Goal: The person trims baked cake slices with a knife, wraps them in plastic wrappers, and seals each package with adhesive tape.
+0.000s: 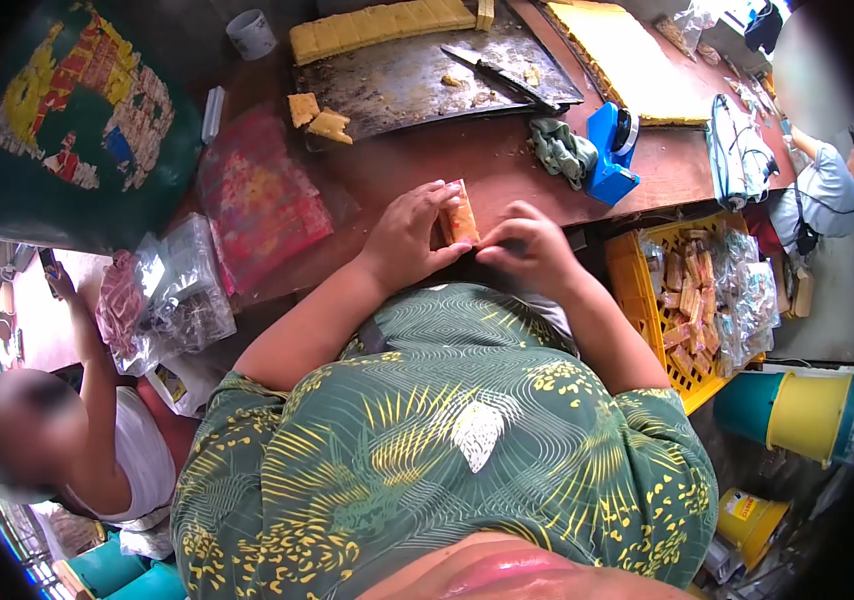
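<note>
A slice of yellow cake in a clear printed packet stands on the table edge in front of me. My left hand is closed around its left side, fingers at the top and thumb at the lower end. My right hand is pinched at the packet's lower right corner; what lies between those fingertips is mostly hidden. Just right of the packet sits a blue tape dispenser beside a crumpled grey-green cloth. To the left lies a stack of red printed plastic bags.
A baking tray bears a row of cut cake and a knife. Another cake slab lies behind. At right, a yellow crate holds several packed slices. Co-workers are at left and right. Buckets stand below.
</note>
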### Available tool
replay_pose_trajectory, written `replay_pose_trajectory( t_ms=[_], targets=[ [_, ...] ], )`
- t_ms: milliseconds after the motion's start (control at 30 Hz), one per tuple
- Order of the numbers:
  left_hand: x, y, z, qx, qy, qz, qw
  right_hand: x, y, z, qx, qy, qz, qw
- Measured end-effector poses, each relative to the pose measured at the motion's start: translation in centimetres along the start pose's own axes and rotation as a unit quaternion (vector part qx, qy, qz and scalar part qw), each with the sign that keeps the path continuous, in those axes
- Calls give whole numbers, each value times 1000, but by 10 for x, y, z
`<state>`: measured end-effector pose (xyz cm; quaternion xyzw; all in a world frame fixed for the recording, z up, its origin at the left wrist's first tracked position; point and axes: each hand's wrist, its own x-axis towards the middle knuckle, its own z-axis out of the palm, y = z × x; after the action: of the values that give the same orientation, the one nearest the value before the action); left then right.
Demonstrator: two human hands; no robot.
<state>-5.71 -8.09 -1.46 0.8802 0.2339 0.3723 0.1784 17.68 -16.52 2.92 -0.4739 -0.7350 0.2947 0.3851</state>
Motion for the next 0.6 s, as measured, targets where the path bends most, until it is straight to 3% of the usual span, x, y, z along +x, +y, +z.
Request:
replay_pose_trajectory(
  t_ms=[33,133,233,333,433,533,600],
  targets=[
    [-1,0,-2,5,-4,-1,1000,7,1,11,-7,-16,-8,1000],
    [0,3,-4,3,0,-5,1000,35,16,22,8,-24,104,994],
    [5,4,-3,-28,28,-36,999,41,52,31,83,-1,94,992],
    [17,-8,11,-205,9,-155,966,40,55,33,124,-5,106,987],
    [25,-15,20,-157,52,-149,975,45,49,34,185,-6,72,980],
    [34,-31,26,-149,103,-163,970,48,24,23,-74,-55,31,995],
    [37,-40,26,-135,116,-172,969,45,19,24,-67,-68,47,994]
  ],
)
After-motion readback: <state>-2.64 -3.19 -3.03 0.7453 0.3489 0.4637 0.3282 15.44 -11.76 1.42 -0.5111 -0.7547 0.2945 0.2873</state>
